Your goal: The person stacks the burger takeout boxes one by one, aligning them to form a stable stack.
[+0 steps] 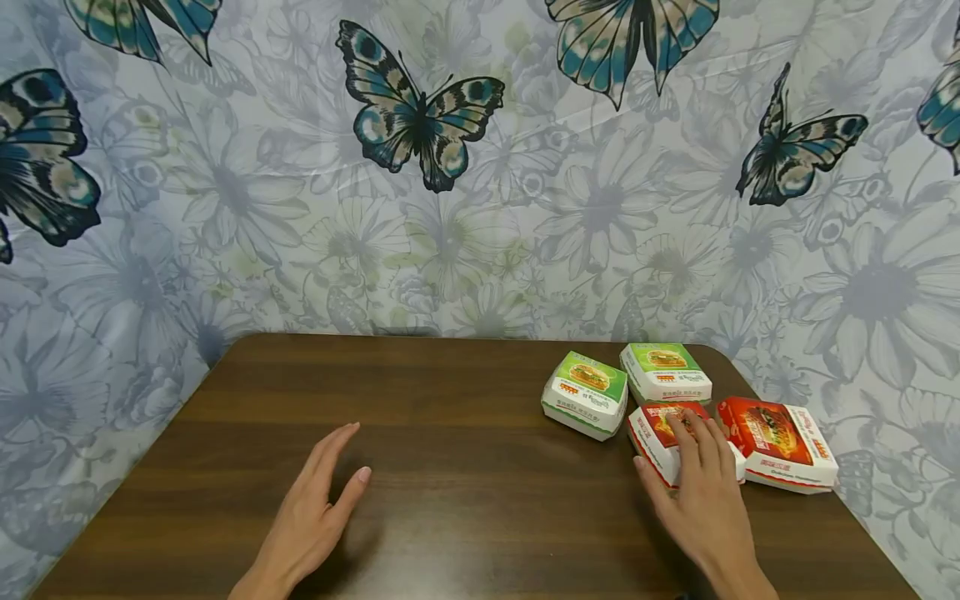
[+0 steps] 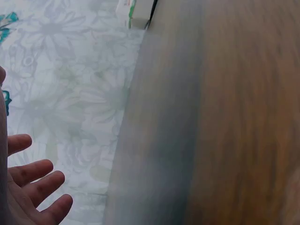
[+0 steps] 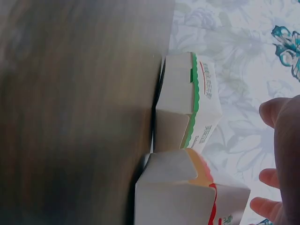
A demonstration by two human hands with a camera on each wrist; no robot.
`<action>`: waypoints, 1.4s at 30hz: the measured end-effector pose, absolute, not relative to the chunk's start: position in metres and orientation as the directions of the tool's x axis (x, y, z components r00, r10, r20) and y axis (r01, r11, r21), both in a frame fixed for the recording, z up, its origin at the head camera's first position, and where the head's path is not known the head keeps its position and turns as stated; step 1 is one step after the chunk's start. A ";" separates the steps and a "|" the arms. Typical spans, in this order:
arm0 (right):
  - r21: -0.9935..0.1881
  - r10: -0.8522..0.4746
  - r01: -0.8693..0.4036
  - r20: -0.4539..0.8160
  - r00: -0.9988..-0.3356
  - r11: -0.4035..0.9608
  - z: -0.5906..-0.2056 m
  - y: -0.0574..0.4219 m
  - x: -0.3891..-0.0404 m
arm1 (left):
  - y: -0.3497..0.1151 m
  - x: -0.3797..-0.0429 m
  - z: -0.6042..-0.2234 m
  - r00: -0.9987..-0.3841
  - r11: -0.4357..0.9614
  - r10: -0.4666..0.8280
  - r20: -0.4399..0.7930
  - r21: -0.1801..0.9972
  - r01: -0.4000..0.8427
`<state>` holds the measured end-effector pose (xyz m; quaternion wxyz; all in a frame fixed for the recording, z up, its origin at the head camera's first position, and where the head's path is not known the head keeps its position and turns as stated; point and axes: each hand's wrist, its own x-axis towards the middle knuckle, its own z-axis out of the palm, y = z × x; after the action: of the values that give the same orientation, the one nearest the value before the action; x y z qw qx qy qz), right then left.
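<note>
My left hand [image 1: 307, 508] hovers over the left half of the table with its fingers extended and thumb apart, holding nothing. At the right, my right hand [image 1: 701, 500] hangs with spread fingers over a small red-and-white burger box [image 1: 651, 442], covering part of its lid. In the right wrist view the fingertips show apart from that red-edged box [image 3: 173, 201]. A second red burger box [image 1: 776, 433] lies right beside it. Behind them are two green-and-white burger boxes, one nearer the middle [image 1: 588, 387] and one at the back [image 1: 667, 371]. All the boxes look closed.
The brown wooden table [image 1: 450, 450] has rounded back corners. Behind it hangs a pale floral cloth [image 1: 487, 250] with blue-green butterflies. The boxes cluster near the table's right edge.
</note>
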<state>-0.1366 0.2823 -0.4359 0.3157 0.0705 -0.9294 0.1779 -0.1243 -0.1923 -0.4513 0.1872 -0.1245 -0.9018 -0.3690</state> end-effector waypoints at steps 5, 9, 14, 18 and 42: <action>-0.302 0.003 -0.242 0.631 -0.776 0.922 -0.438 0.286 -0.138 | -0.191 -0.123 -0.453 -0.914 0.657 0.087 0.396 0.666 0.352; -0.315 0.019 -0.244 0.646 -0.763 0.917 -0.440 0.289 -0.139 | -0.191 -0.123 -0.455 -0.919 0.629 0.093 0.384 0.692 0.353; -0.345 0.056 -0.211 0.625 -0.778 0.914 -0.439 0.293 -0.142 | -0.190 -0.124 -0.457 -0.926 0.587 0.113 0.362 0.727 0.356; -0.373 0.088 -0.174 0.591 -0.802 0.911 -0.438 0.296 -0.144 | -0.187 -0.125 -0.458 -0.931 0.554 0.125 0.343 0.754 0.352; -0.441 0.156 -0.119 0.537 -0.829 0.890 -0.448 0.312 -0.150 | -0.177 -0.123 -0.463 -0.914 0.454 0.196 0.356 0.793 0.406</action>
<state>-0.1503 0.3115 -0.4481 0.2922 -0.0100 -0.9271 0.2345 -0.1230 -0.1773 -0.4629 0.1068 -0.1781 -0.8458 -0.4914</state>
